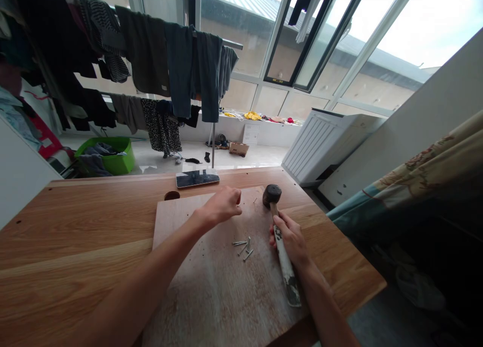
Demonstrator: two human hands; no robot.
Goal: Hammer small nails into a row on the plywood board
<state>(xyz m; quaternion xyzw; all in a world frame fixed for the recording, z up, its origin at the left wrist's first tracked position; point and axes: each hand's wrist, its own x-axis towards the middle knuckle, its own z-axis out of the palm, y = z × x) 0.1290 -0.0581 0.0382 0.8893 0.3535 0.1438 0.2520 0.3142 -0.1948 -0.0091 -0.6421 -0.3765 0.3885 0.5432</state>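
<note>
Head view: left hand [225, 204] curled, contents unclear, near board's [211, 286] far edge; across a gap, right hand [291, 236] holds hammer [285, 261].

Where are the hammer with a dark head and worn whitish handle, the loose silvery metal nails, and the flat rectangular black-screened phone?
Hammer [286, 270]: head view, handle below the right hand [290, 236].
Nails [248, 255]: head view, shaft of the nearest one.
Phone [197, 178]: head view, middle of its screen.

The hammer head [272, 193] is black, its handle [286, 271] white-splotched, nails [248, 255] silvery, board [211, 291] pinkish-grey; the curtain [422, 161] seems floral.
</note>
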